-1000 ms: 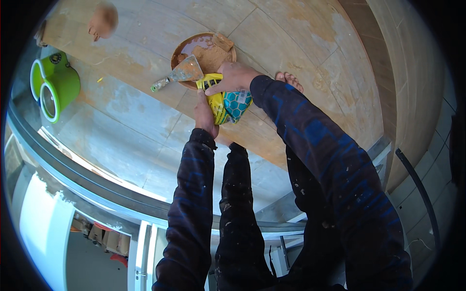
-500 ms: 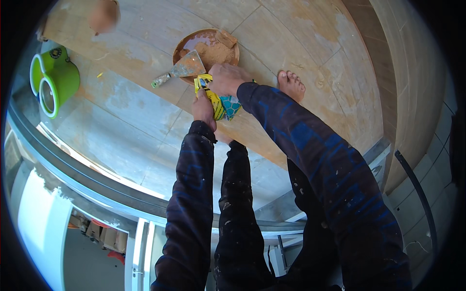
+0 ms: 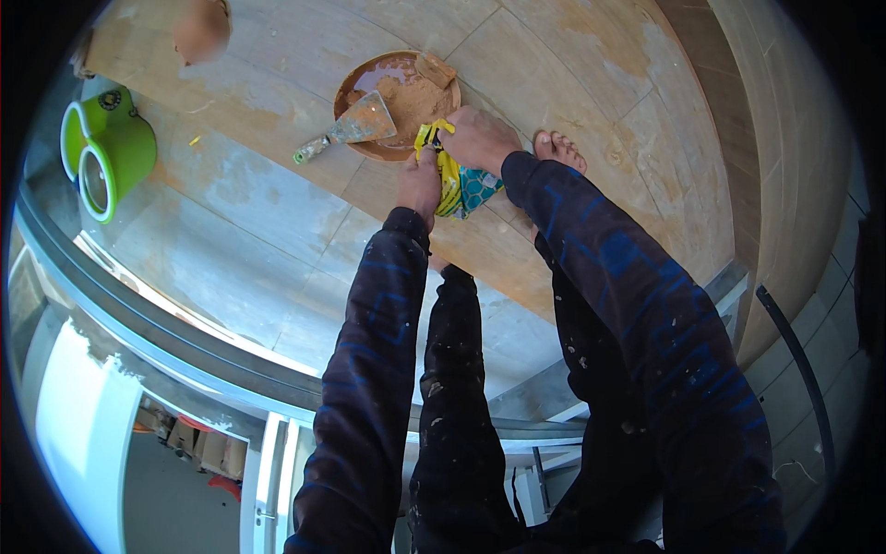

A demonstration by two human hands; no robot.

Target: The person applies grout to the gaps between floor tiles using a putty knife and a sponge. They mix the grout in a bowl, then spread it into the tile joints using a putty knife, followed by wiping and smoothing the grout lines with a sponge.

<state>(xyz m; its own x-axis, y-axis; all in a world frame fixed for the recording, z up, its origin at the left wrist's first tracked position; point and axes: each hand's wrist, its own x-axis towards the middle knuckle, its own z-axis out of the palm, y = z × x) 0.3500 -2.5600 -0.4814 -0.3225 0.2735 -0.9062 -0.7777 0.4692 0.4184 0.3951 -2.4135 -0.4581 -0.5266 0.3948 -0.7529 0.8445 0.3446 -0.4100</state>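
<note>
Both my hands grip a yellow and teal plastic bag (image 3: 473, 192) just in front of a round basin (image 3: 340, 103). My left hand (image 3: 420, 187) is closed on the bag's left side. Fingers of my right hand (image 3: 480, 140) are closed on its upper edge, next to the basin's rim. Inside the basin lie brown powder (image 3: 413, 103), some wet patches and a sponge-like brown block (image 3: 435, 69) at the far right rim. A wide scraper (image 3: 365, 120) rests across the basin's left rim, its handle sticking out toward the left.
A green and white double bucket (image 3: 120, 148) stands at the far left on the tiled floor (image 3: 268, 208). My bare foot (image 3: 560, 152) is right of the basin. A metal door track (image 3: 185, 337) curves along the near left side. A blurred roundish brown shape (image 3: 201, 32) shows at the top.
Both hands and the bag have shifted to the right, along the basin's near edge. The right hand has risen slightly toward the rim. Scraper and basin keep their places.
</note>
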